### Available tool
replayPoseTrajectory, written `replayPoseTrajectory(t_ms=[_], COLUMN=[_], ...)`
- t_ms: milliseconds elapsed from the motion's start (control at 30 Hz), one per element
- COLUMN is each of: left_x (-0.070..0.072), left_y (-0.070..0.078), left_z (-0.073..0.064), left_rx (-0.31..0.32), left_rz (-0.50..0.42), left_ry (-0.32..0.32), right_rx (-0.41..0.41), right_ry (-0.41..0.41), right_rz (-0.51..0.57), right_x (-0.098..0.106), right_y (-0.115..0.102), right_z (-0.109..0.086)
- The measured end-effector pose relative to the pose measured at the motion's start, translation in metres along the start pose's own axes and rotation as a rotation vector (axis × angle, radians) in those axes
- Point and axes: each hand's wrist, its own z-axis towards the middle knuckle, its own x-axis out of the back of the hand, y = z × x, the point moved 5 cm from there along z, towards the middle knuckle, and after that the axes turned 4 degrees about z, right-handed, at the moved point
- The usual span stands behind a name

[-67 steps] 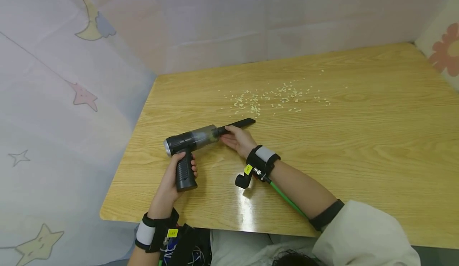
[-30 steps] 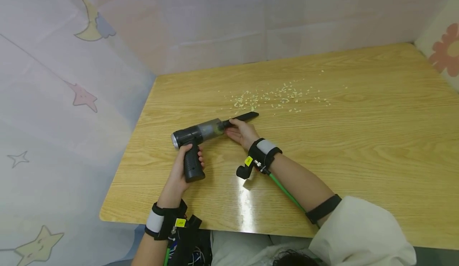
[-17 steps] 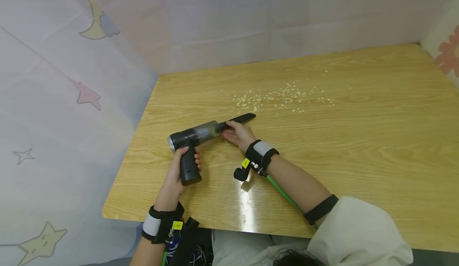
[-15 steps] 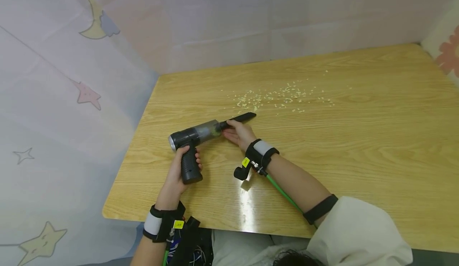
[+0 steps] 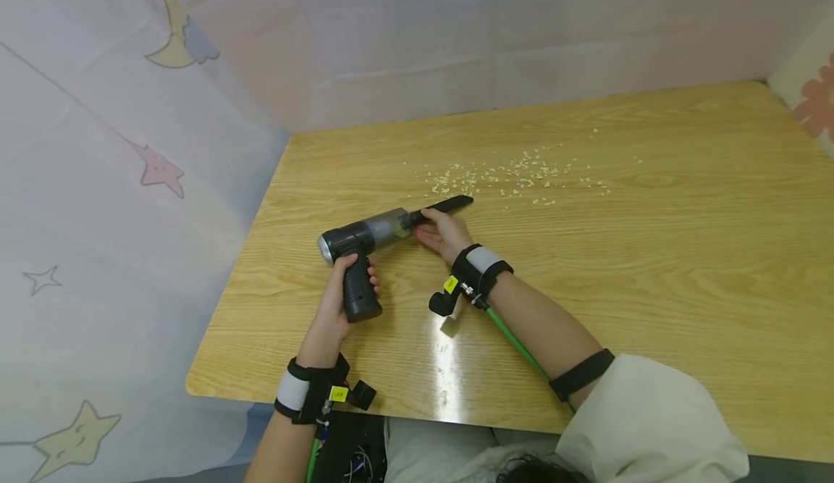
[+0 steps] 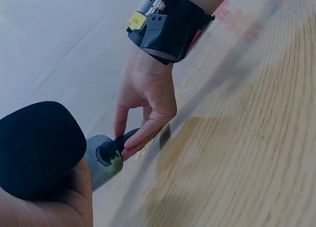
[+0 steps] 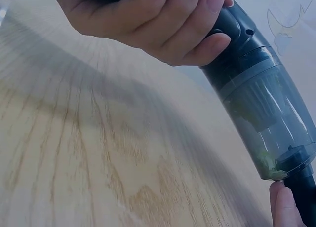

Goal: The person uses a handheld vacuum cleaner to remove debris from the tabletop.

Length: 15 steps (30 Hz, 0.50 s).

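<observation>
Pale fabric backdrop (image 5: 404,41) with pastel cartoon prints fills the far side of my feed; in front of it is a big yellowish wood-grain table (image 5: 664,280), and that's where all the action is. Main item from where I'm sitting: a black pistol-shaped handheld vacuum (image 5: 348,240), up over the near-left part of the table, business end aimed toward the far right. The person's left hand (image 5: 334,300) is wrapped round its ribbed black handle (image 5: 360,291); their right hand (image 5: 448,237) pinches the base of the long flat black nozzle (image 5: 454,204), right by the see-through plastic bin (image 5: 389,227); nozzle tip is just beside the near edge of the mess, and I can't tell from my angles if it touches the wood.

Smallest stuff last: pale flaky crumbs (image 5: 464,179) spread over the middle and far part of the table, denser on the left, thinning out to the right. Progress-wise I'd call it early; there's a small clump of greenish-yellow bits (image 7: 269,165) in the bin, though no clue if it came off this table; the bulk of the scatter looks left to do; can't tell if the thing's switched on either.
</observation>
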Motion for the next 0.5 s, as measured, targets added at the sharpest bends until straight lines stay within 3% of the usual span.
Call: replayPoseTrajectory(t_ms=[267,500], left_x=[0.011,0.024], left_y=[0.000,0.002], left_z=[-0.013,-0.030], left_rx=[0.030,0.027], left_rz=[-0.021,-0.035], left_ry=[0.004,0.008], right_rx=[-0.021,-0.031], right_ry=[-0.004,-0.060], right_rz=[-0.026,-0.060], right_x=[-0.005,-0.015], right_y=[0.010,0.025], right_z=[-0.008,-0.015])
